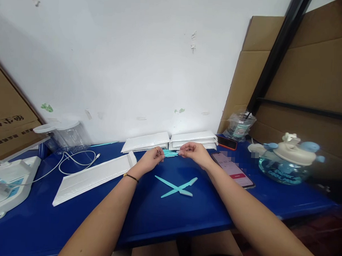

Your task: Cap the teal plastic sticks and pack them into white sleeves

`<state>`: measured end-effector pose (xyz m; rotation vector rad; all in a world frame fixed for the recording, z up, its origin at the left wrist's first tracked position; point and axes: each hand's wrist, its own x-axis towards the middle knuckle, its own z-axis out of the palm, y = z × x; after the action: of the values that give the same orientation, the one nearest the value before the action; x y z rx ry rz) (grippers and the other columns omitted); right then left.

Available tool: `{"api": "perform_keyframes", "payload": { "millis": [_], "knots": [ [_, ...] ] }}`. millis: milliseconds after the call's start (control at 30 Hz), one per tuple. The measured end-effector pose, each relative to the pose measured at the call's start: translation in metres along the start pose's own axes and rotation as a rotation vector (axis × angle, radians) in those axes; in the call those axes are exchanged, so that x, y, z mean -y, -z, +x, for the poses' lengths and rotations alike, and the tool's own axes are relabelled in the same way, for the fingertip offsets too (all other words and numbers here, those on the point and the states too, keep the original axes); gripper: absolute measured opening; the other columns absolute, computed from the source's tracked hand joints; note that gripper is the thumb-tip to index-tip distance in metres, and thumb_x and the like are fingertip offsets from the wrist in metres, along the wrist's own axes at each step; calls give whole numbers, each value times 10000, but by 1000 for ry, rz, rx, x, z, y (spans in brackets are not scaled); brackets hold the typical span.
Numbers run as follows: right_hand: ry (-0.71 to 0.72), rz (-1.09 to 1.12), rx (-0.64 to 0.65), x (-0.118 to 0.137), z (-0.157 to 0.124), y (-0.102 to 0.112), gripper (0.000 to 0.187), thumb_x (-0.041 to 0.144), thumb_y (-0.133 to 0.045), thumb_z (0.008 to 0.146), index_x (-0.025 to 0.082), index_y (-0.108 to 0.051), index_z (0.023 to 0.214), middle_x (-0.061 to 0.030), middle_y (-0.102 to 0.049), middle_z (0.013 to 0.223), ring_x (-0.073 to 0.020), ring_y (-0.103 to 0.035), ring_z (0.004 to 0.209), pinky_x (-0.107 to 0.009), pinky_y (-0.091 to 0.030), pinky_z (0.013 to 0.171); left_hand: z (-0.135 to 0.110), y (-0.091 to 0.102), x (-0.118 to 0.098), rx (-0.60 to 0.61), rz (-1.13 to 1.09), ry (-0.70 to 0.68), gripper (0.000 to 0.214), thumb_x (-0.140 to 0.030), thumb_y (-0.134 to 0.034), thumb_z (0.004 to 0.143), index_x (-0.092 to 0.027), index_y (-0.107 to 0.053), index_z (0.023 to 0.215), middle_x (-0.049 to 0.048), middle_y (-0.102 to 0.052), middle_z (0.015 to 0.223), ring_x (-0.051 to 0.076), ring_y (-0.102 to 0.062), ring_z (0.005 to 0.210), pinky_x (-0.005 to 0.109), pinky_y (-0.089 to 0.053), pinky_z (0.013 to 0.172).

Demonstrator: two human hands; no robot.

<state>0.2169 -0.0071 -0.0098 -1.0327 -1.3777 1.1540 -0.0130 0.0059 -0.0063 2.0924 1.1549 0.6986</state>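
My left hand (151, 160) and my right hand (194, 151) meet over the blue table (144, 217), both pinching a small teal plastic piece (170, 153) between them. The left wrist wears a thin dark bracelet. Two long teal plastic blades (177, 186) lie crossed on the table just in front of my hands. Both hands have closed fingers on the piece.
White flat packs (170, 140) are stacked against the wall. A long white tray (92, 176) lies left, beside a white cable (73, 161), a clear jar (70, 137) and a white device (6, 185). Right: a phone (234, 169), a blue water jug (288, 159), cardboard boxes.
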Motion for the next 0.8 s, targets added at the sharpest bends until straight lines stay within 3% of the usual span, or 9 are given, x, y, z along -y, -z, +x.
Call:
{"api": "perform_keyframes", "payload": {
  "millis": [267, 400, 467, 600, 700, 733, 800],
  "knots": [
    [-37, -29, 118, -1, -4, -7, 319, 286, -760, 570, 120, -630, 809, -40, -673, 675, -129, -632, 624, -261, -512, 630, -2, -7, -12, 33, 25, -15, 207, -381, -456, 809, -183, -501, 846, 11, -625, 728, 125, -558, 595, 245, -436, 590],
    [-73, -118, 218, 6, -5, 3, 313, 292, -749, 582, 119, -637, 817, -48, -679, 681, -135, -627, 631, -251, -501, 600, -5, -19, -17, 53, 118, 2, 229, -393, -470, 800, -179, -538, 843, 16, -619, 740, 139, -564, 647, 250, -434, 604],
    [-58, -250, 160, 10, -2, 17, 292, 296, -710, 629, 130, -647, 861, -52, -684, 712, -138, -621, 630, -245, -488, 583, -8, -25, -19, 97, 168, 11, 258, -414, -463, 803, -180, -559, 854, 18, -610, 741, 143, -556, 663, 251, -432, 606],
    [42, -771, -192, 10, 5, 53, 137, 245, -624, 684, 162, -679, 779, -43, -679, 718, -138, -600, 628, -243, -439, 607, -20, -30, -33, 171, 254, -36, 475, -546, -528, 736, -188, -556, 1046, 69, -601, 967, 198, -556, 885, 286, -445, 731],
    [-27, -1009, -152, 5, 7, 63, 85, 254, -638, 648, 176, -670, 640, -41, -664, 661, -151, -584, 621, -239, -396, 568, -30, -31, -47, 259, 356, -121, 811, -611, -690, 519, -208, -493, 1195, 101, -518, 1153, 271, -474, 1063, 324, -427, 817],
    [-59, -1043, -116, 3, 6, 61, 94, 272, -653, 633, 179, -663, 620, -43, -659, 644, -158, -581, 616, -239, -383, 550, -32, -33, -51, 299, 375, -144, 831, -595, -714, 492, -211, -495, 1196, 99, -513, 1153, 274, -471, 1062, 324, -426, 816],
    [-97, -1094, -78, 0, 5, 52, 103, 285, -676, 611, 184, -656, 614, -48, -656, 643, -165, -579, 615, -239, -364, 531, -35, -38, -56, 353, 386, -174, 666, -537, -697, 572, -222, -536, 1136, 79, -540, 1084, 244, -501, 993, 308, -428, 788]
  ]
}}
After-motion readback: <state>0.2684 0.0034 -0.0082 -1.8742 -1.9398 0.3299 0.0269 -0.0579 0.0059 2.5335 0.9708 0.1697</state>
